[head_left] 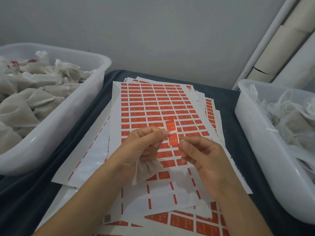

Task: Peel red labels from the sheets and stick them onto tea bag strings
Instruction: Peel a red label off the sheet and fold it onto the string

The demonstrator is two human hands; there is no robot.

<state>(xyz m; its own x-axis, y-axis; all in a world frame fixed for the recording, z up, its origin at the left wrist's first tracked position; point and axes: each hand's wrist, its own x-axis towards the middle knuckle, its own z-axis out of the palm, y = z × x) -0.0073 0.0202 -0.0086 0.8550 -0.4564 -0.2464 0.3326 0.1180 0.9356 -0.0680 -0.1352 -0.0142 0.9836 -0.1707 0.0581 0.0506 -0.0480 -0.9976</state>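
1. Head view, hands: my left hand (144,142) pinches the middle of a red label (172,133) between thumb and forefinger, with a tea bag (146,169) hanging under the palm from the curled lower fingers. My right hand (202,155) pinches the label's lower right edge, other fingers loosely curled
2. Label is off the sheet, held upright above the top label sheet (153,103), just past centre toward 12. Looks half folded; the string is too thin to make out, so I can't tell if it's already trapped inside
3. Done so far, judging by the layout: near rows of the top sheet at 6 o'clock are stripped to bare backing, with only red dashes left. The spent sheet (88,150) at 8 o'clock is fully peeled
4. Left tub (102,65) at 10 o'clock is heaped with bags, a few showing red tags, so likely the finished pile
5. Right tub (247,116) at 3 o'clock holds bags with loose strings, probably still to do
6. Remaining: most of the top sheet is full, more sheets sit underneath. Early-to-mid batch, I'd say
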